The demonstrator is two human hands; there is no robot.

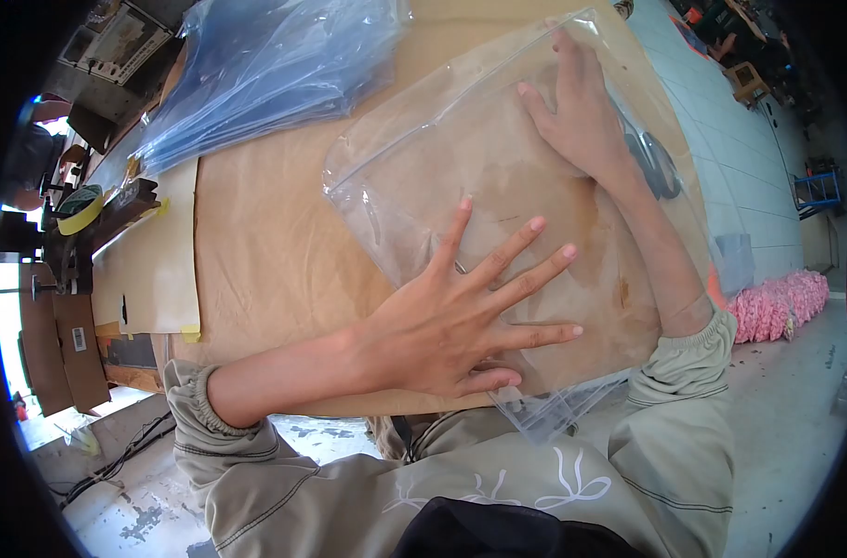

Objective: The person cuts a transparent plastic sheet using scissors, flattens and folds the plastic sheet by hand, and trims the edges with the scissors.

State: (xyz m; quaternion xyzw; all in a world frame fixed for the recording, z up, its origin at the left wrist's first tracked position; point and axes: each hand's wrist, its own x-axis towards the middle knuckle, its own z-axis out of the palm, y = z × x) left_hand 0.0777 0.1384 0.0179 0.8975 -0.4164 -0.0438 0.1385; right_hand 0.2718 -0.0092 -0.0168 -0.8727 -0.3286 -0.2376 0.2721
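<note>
A clear plastic bag (pixel 414 149) lies over the brown-covered table, with a raised seam along its far edge and a loose corner over the near table edge. My left hand (pixel 479 298) rests flat on the bag, fingers spread wide and palm down. Toward the bag's far right corner reaches my right hand (pixel 580 116), its fingers apart near the seam. Clear film seems to cover this hand and forearm; whether they are inside or beneath the bag I cannot tell. Beside the right wrist lie black-handled scissors (pixel 654 166).
A pile of bluish clear plastic sheets or bags (pixel 275 74) covers the far left of the table. At left are a tape roll (pixel 79 209), a taped-down pale sheet (pixel 154 260) and a cardboard box (pixel 75 335). A pink bundle (pixel 779 305) sits on the floor at right.
</note>
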